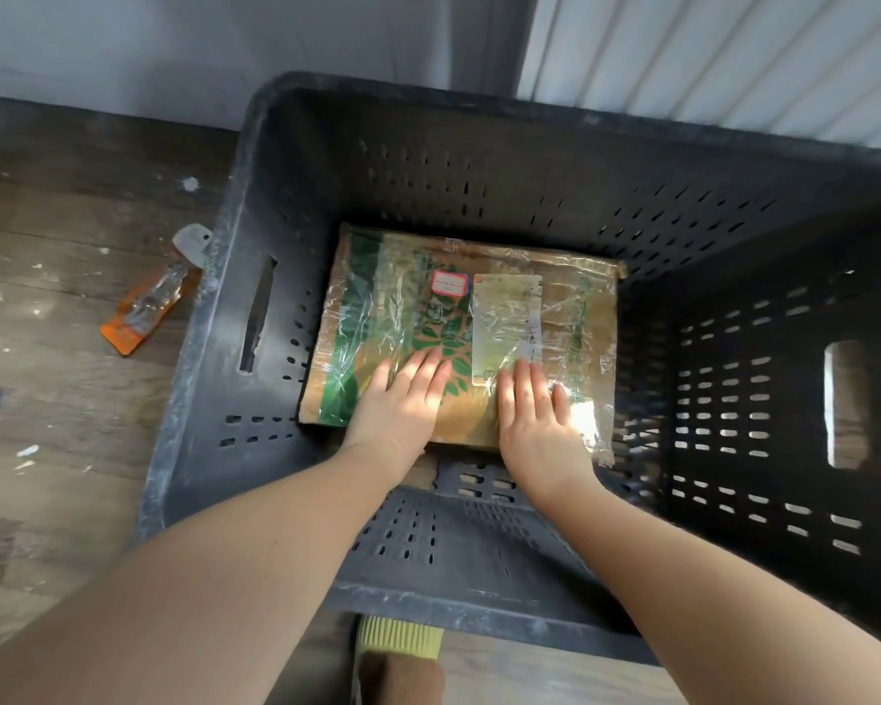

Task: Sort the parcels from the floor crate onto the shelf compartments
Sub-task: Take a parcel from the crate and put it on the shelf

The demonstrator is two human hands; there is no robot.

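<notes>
A flat cardboard parcel (408, 307) with green leaf print, clear tape, a pale shipping label and a small red-framed sticker lies on the bottom of the black perforated floor crate (255, 160). Both my arms reach down into the crate. My left hand (403, 399) rests flat on the parcel's near left part, fingers straight. On the near right part, by the label's lower end, my right hand (537, 419) lies flat with straight fingers too. No other parcel shows in the crate, and no shelf is in view.
The crate stands on a worn wooden floor (62, 409) against a grey wall. An orange and clear wrapper (146, 310) lies on the floor just left of the crate. My sock and shoe (400, 658) show at the crate's near edge.
</notes>
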